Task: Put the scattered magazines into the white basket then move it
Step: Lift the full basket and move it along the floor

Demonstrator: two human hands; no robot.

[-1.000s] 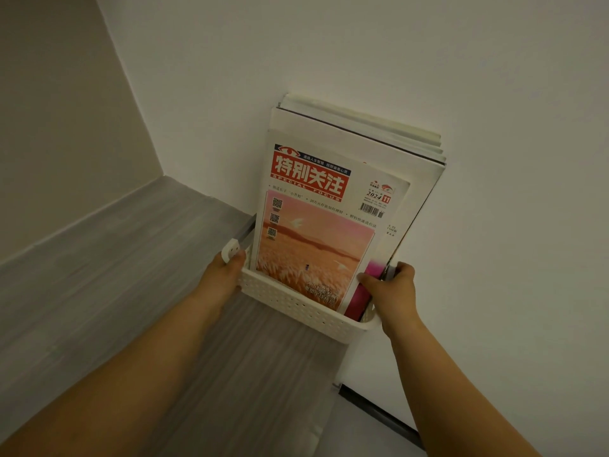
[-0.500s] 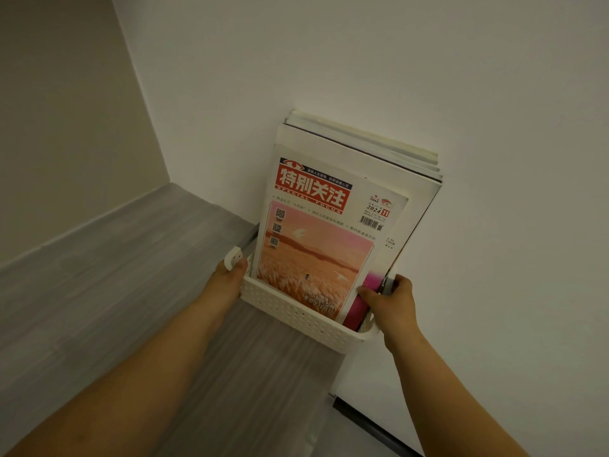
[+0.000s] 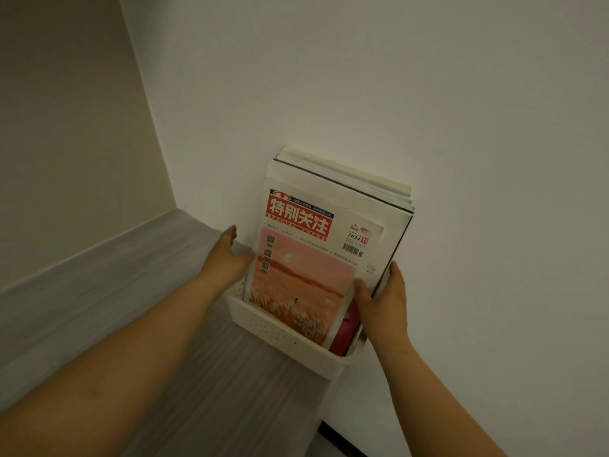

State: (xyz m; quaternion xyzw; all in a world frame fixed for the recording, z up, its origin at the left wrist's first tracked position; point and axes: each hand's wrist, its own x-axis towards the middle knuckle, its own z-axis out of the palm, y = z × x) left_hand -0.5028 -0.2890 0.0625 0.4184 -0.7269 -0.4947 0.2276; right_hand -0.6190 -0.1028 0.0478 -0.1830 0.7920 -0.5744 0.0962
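Grey wood-grain surface [image 3: 131, 291] runs into a corner of white wall [image 3: 395, 94].

Lower centre of frame: the white basket [image 3: 280, 338] sits on this surface with its back to the wall and its right end at the surface's edge. The magazines [image 3: 306, 245] stand upright in it and lean on the wall. A red-titled issue is in front, larger ones are behind, and something pink sits low at the right.

Change from half a second ago — both hands have come off the basket's ends and moved up to the stack.
- The left hand [image 3: 225, 258] has straightened fingers and holds nothing. It lies beside the stack's left edge; whether it touches, I cannot tell.
- The right hand [image 3: 384, 301] has its thumb on the front cover and its fingers behind the right edge, so it pinches the magazines.

Judgement: the basket looks placed and the move about done — the hands seem to be steadying the stack. The basket's right end sits close to the drop-off.
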